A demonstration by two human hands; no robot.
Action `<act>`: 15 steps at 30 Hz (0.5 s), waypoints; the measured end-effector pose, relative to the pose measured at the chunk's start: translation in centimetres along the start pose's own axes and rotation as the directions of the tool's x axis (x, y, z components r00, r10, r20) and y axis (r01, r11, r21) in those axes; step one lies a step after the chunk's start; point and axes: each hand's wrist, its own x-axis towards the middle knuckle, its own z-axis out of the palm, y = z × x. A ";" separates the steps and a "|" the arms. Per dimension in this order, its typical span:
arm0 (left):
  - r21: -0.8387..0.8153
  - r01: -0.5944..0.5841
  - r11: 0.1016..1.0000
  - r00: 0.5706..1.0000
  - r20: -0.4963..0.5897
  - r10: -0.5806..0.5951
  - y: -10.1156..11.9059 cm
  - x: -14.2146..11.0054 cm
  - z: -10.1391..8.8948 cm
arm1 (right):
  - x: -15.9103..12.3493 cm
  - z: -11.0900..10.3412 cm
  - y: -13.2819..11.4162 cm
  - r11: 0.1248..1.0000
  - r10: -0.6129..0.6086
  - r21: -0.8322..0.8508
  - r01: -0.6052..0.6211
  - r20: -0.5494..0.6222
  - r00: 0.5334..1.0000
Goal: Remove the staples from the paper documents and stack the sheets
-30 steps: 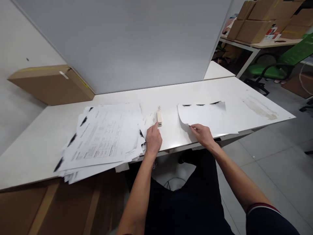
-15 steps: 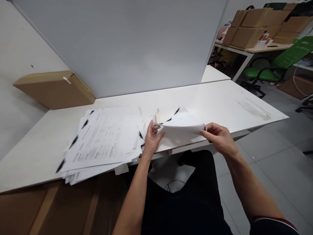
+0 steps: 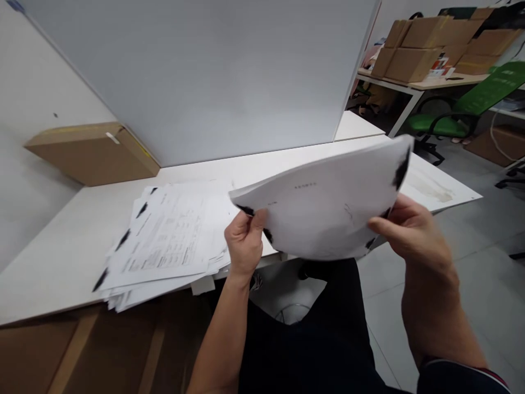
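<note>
Two hands hold one sheaf of paper [image 3: 324, 210] above the front of one white desk [image 3: 61, 251]. The left hand [image 3: 245, 241] and right hand [image 3: 420, 232] each pinch one side between thumb and fingers; the sheets cannot be counted. One printed stack [image 3: 172, 235], four black marks along its left, and one cardboard box [image 3: 90, 156] rest leftward.

Head-worn view, forward and down
</note>
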 end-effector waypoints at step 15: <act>0.137 0.041 0.990 0.992 0.114 -0.057 -0.9 2.0 -2.5 | 4.3 4.3 4.1 0.995 -0.060 0.074 0.060 0.005 0.998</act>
